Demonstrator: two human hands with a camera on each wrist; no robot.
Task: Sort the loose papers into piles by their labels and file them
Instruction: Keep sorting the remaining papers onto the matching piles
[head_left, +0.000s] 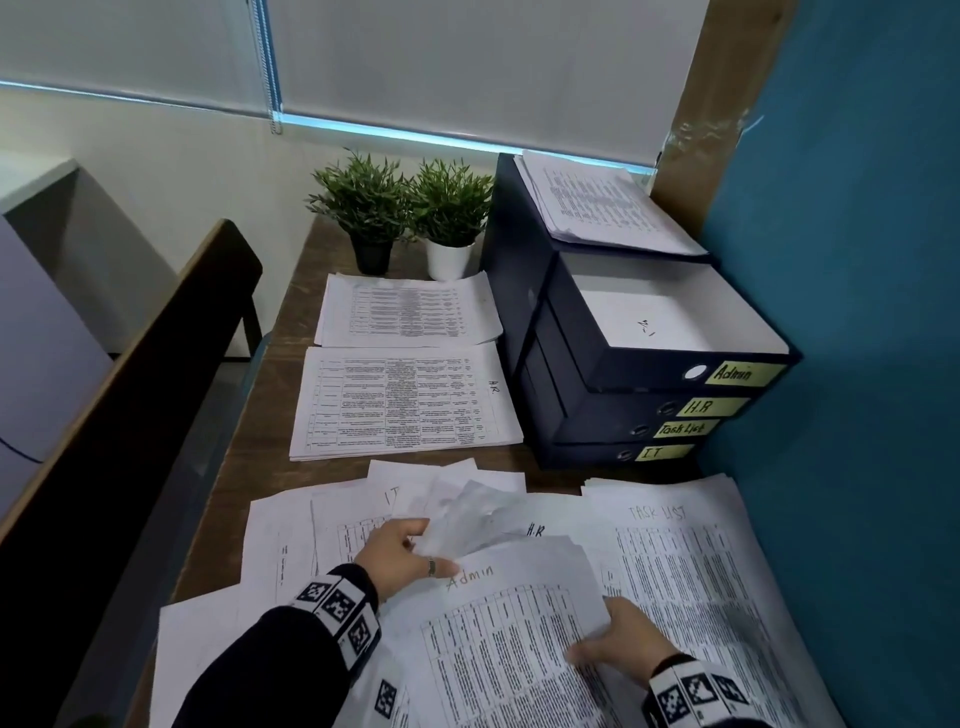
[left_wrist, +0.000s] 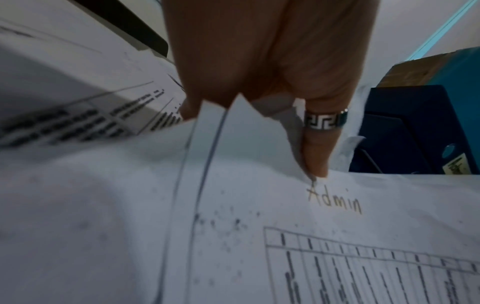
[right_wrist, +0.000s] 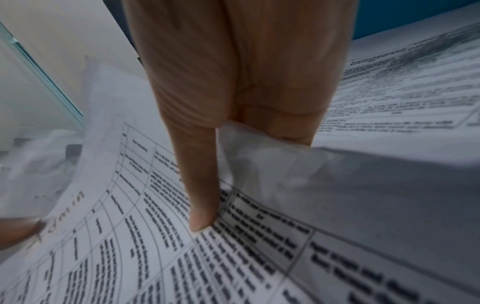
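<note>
Hands both hold paper: my right hand (head_left: 626, 640) pinches the Admin sheet (head_left: 511, 618), Admin drawer (head_left: 670, 332) far right; left hand (head_left: 402, 553) grips lifted sheets (head_left: 467, 514).

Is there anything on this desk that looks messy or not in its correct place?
Yes. The loose papers near the left hand lie fanned and overlapping, with mixed IT, H.R and Admin labels. One stack sits on top of the drawer unit, not inside a drawer.

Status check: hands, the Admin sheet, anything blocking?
Left hand pinches lifted loose sheets. Right hand grips the Admin sheet at its right edge. Admin drawer open, path unobstructed.
</note>
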